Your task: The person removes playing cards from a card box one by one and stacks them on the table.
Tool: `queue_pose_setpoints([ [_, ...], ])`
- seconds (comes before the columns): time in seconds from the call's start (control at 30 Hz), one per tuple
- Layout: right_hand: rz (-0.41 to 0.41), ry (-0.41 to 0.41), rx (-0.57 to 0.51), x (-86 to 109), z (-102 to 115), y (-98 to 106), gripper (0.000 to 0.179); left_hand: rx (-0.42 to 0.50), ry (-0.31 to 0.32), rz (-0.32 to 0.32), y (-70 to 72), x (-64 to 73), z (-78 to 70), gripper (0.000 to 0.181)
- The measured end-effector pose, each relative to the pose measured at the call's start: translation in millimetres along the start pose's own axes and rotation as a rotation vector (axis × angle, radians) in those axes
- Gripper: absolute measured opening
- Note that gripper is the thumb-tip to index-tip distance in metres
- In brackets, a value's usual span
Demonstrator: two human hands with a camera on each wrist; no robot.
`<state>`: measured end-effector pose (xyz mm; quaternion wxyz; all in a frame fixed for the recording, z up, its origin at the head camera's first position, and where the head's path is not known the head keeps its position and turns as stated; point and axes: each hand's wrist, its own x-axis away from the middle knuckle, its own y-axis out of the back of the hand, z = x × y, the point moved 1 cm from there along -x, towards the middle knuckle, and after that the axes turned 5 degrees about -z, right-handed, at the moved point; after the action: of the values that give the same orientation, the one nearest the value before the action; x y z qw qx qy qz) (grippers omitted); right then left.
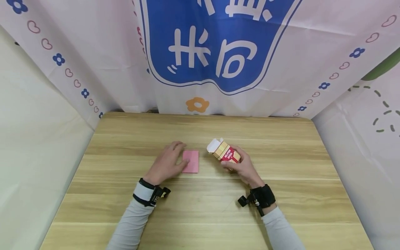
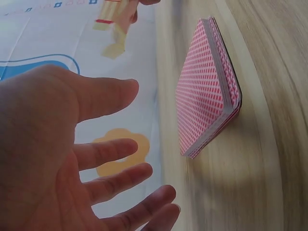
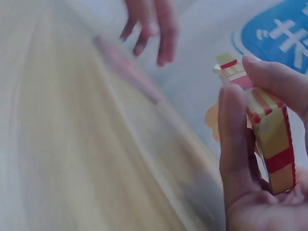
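Observation:
A deck of playing cards (image 1: 191,161) with red-and-white checked backs lies stacked on the wooden table. In the left wrist view the same deck (image 2: 204,91) shows slightly uneven edges. My left hand (image 1: 167,163) hovers just beside and over it, fingers spread and relaxed, holding nothing; the left wrist view shows a gap between these fingers and the cards. My right hand (image 1: 242,166) grips a red-and-yellow card box (image 1: 230,155) to the right of the deck. The box is tilted, its white flap open toward the deck. Whether any cards are inside cannot be seen.
The wooden tabletop (image 1: 200,215) extends around both hands. A white curtain (image 1: 118,76) with a blue printed emblem hangs along the table's far edge, and pale sheets line the left and right sides.

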<state>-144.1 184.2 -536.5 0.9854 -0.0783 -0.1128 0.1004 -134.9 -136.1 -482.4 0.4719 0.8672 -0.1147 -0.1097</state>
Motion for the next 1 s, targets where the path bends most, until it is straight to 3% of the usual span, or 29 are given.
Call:
queue_pose_setpoints([
  [0.13,0.045,-0.048,-0.172,0.3,-4,4,0.074,-0.001,-0.005,0.007,-2.6,-0.8,-2.2,0.062],
  [0.27,0.079,-0.096,-0.271,1.1,-6,8,0.064,-0.003,-0.019,0.005,-5.8,-2.3,-3.6,0.061],
  [0.4,0.107,-0.138,-0.347,1.3,-6,10,0.06,0.039,-0.066,-0.052,-6.7,-5.3,-8.8,0.054],
  [0.5,0.143,-0.151,-0.394,0.7,-8,9,0.059,0.148,-0.129,-0.129,-4.7,-9.8,-19.4,0.044],
  [0.67,0.199,-0.147,-0.446,1.3,-10,9,0.053,0.449,-0.195,-0.199,-5.0,-22.3,-47.9,0.029],
  [0.8,0.23,-0.132,-0.448,1.0,-12,8,0.05,0.589,-0.168,-0.177,-12.2,-34.0,-67.4,0.02],
  [1.0,0.242,-0.121,-0.456,-1.1,-14,7,0.052,0.549,-0.062,-0.126,-28.0,-45.4,-75.3,0.015],
])
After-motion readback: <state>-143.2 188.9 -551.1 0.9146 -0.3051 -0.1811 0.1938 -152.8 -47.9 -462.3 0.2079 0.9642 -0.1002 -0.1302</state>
